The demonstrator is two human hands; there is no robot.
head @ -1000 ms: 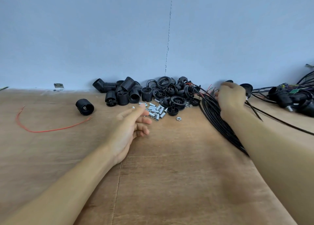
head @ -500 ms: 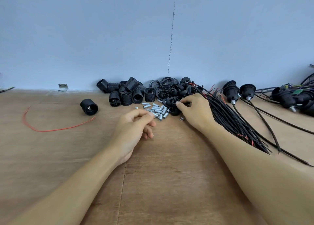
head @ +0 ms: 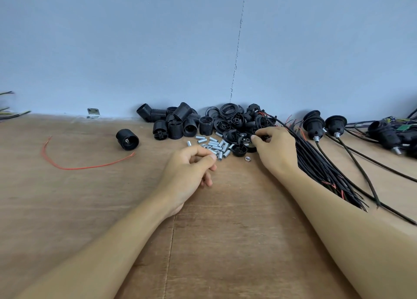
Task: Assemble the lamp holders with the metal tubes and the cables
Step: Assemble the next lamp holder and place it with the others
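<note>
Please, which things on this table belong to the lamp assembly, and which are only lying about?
For the job:
- lamp holders
- metal tubes
- cables
- finished holders, already with cables

Lying about:
- red wire
- metal bracket by the wall

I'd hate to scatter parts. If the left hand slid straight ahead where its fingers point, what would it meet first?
The left hand would meet the pile of small metal tubes first, lying just beyond its fingertips; depth is hard to judge.
</note>
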